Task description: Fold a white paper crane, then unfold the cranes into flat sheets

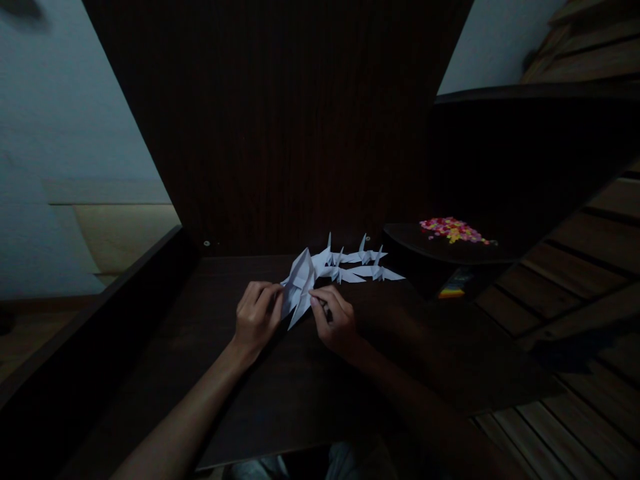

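Note:
Between my two hands is a partly folded sheet of white paper [301, 280], with a tall point at the top and a long point hanging toward me. My left hand [256, 317] pinches its left edge between thumb and fingers. On the opposite side, the thumb and fingertips of my right hand [334, 319] grip the right edge. Just behind and to the right, several finished white paper cranes [367, 257] stand in two rows on the dark desk [210, 373], their necks pointing up.
A pile of small pink, red and yellow pieces [453, 229] lies on a rounded dark shelf [405, 235] at the right. A dark back panel [280, 133] rises behind the desk. Along the left runs a raised dark side board [95, 313]. Wooden slats [575, 413] show at the lower right.

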A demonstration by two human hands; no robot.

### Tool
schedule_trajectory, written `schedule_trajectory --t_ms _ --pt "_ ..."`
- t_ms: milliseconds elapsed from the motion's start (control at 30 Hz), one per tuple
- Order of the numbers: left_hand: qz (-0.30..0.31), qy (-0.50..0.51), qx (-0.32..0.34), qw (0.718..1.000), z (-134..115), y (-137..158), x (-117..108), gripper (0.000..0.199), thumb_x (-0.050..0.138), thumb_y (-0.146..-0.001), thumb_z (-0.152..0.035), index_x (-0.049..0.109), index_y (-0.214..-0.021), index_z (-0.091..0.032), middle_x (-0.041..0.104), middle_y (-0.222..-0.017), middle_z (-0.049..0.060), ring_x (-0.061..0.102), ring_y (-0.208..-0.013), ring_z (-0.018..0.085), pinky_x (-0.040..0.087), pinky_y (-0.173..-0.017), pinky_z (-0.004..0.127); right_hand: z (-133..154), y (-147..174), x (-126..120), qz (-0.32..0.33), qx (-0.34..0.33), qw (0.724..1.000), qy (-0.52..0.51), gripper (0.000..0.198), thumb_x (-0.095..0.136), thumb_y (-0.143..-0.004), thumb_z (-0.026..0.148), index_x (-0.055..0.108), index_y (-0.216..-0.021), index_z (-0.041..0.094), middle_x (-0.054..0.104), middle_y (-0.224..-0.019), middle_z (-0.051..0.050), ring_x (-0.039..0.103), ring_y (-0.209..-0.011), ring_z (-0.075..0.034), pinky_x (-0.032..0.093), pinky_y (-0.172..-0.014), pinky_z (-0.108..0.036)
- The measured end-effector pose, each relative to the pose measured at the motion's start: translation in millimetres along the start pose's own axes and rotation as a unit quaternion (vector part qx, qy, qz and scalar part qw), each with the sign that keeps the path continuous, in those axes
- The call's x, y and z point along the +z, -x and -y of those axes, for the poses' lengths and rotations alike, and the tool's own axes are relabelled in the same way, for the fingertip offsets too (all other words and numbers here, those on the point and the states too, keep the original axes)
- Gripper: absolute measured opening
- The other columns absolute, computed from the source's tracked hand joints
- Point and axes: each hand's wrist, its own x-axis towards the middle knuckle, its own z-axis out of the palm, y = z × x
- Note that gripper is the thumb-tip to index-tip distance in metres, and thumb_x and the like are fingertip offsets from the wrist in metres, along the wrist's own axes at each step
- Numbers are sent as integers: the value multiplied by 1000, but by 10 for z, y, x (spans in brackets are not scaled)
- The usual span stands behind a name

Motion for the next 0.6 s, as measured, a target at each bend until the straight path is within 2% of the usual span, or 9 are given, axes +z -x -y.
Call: schedule_trajectory --t_ms 200,333,600 --pt "13 29 -38 999 -39 -39 12 6 58 -85 -12 59 -87 -17 64 -81 3 61 -76 16 50 -70 28 -35 -16 0 -23 70 997 30 18 48 -90 13 60 -104 17 64 -87 -7 63 -73 -16 51 -63 -28" --pt "19 33 -45 998 -57 -42 15 6 57 -86 -13 59 -88 -18 64 -82 3 61 -77 16 50 -71 29 -45 -16 5 -30 83 995 40 18 47 -90 15 60 -103 18 63 -87 -7 61 -70 -15 50 -61 -27" --pt "19 33 4 999 -97 -14 33 12 56 -86 -9 58 -93 -18 62 -85 4 59 -78 16 51 -73 28 -18 -36 0 -32 109 992 63 15 54 -88 25 61 -98 17 57 -79 -3 50 -57 -11 46 -56 -26"
